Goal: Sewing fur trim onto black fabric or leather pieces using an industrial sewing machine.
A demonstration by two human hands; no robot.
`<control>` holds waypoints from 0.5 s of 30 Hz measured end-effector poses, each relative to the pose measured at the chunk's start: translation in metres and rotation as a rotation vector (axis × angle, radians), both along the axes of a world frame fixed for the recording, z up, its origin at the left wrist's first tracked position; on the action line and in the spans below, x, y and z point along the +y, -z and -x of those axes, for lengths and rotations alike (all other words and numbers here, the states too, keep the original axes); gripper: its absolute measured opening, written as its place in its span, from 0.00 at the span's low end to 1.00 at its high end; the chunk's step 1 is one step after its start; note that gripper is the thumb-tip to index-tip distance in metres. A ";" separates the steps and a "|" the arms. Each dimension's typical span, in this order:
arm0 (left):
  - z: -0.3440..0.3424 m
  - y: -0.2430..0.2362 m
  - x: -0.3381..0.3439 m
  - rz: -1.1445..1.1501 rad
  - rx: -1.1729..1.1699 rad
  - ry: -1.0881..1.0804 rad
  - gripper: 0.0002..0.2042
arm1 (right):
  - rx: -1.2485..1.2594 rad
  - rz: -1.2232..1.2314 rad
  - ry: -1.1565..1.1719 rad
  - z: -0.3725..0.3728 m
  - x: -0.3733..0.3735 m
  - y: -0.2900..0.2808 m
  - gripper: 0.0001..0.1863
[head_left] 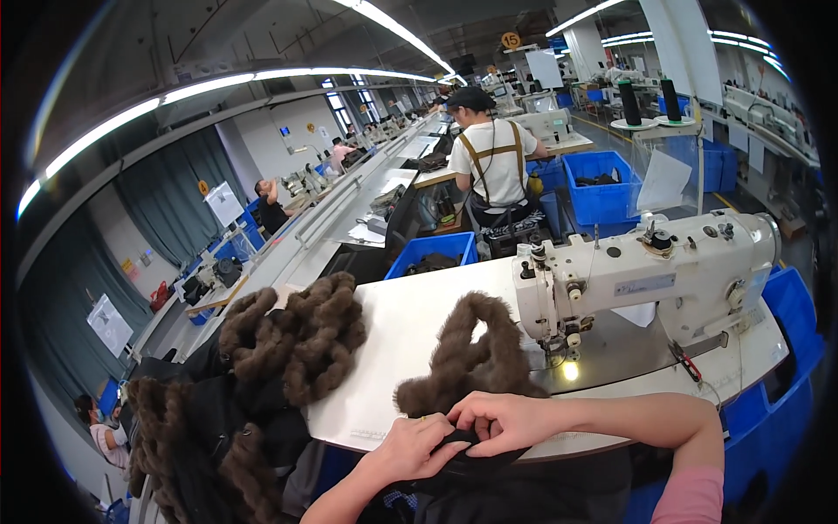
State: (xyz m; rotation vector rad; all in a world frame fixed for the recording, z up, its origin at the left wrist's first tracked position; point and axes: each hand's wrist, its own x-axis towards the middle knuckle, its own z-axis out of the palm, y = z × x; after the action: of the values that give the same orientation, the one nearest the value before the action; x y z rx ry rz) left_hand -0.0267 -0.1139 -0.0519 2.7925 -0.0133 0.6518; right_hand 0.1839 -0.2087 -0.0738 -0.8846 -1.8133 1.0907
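Note:
Both of my hands are at the near edge of the white sewing table (401,332). My left hand (415,445) grips a black piece of fabric (476,441), and my right hand (484,419) pinches it just to the right, fingers curled over it. A loop of brown fur trim (463,367) lies beyond my hands, beside the white sewing machine (646,279) with its small lamp lit. More brown fur trim (314,327) is piled at the left over black garments (196,410). A small red-handled tool (687,362) lies at the machine's bed.
A blue bin (419,262) stands beyond my table, another (602,201) farther right, and blue bins (790,319) along the right side. A co-worker in a white top (489,170) works ahead. Other people (271,210) sit at machines along the left row. Thread cones (628,105) stand at right.

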 end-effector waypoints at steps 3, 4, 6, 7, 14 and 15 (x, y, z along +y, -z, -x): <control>0.007 0.007 0.002 -0.067 -0.054 -0.026 0.12 | 0.129 0.210 -0.065 0.003 -0.002 -0.001 0.19; 0.007 0.009 0.003 -0.068 -0.058 -0.029 0.12 | 0.193 0.317 -0.095 0.003 -0.002 -0.001 0.20; 0.008 0.016 0.005 -0.069 -0.076 -0.035 0.11 | 0.161 0.324 -0.077 0.002 -0.001 0.001 0.18; 0.008 0.017 0.006 -0.059 -0.108 -0.044 0.11 | 0.078 0.258 -0.061 0.001 0.001 0.002 0.17; 0.008 0.020 0.007 -0.072 -0.201 -0.012 0.09 | -0.085 0.283 -0.069 0.006 0.009 -0.015 0.19; 0.006 0.020 0.005 -0.082 -0.207 0.006 0.09 | -0.100 0.377 -0.120 0.005 0.013 -0.019 0.20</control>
State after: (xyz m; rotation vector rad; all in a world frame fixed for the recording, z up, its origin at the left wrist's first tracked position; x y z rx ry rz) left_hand -0.0323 -0.1087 -0.0715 2.7872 -0.0907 0.9562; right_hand 0.1789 -0.1960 -0.0546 -1.0743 -1.7902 1.5217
